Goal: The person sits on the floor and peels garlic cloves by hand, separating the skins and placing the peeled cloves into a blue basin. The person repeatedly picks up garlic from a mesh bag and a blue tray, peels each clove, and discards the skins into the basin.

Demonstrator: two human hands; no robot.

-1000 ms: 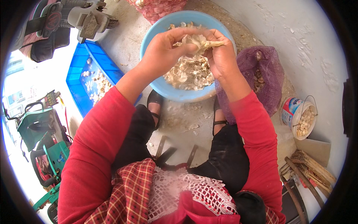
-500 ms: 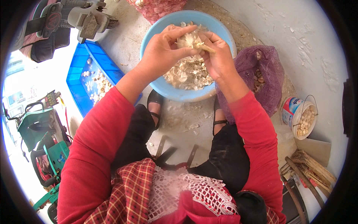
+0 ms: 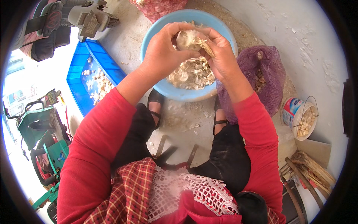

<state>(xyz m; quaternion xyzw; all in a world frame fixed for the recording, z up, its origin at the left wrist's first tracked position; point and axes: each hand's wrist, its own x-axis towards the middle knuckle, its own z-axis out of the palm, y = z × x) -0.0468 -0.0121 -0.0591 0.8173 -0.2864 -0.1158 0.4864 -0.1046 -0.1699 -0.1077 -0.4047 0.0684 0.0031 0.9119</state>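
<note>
A whitish garlic bulb (image 3: 187,40) is held between my two hands, over a light-blue basin (image 3: 175,95). My left hand (image 3: 164,47) curls round the bulb from the left, thumb along its near side. My right hand (image 3: 220,52) grips it from the right, and a dry tan stalk with loose papery skin sticks out by the fingers. Below lies a heap of dry garlic skins (image 3: 192,74) inside the basin. Some right fingertips are hidden behind the bulb.
A blue plastic tray (image 3: 76,80) with garlic pieces lies left. Right of the basin slumps a purple mesh sack (image 3: 274,71); beyond it tilts a white bucket (image 3: 302,136) of peeled cloves. A red mesh sack (image 3: 158,9) stands behind, firewood (image 3: 311,168) at lower right.
Both hands have turned the bulb, and more of its smooth rounded side shows. The left fingers have curled further over it. The stalk now points down toward the right.
</note>
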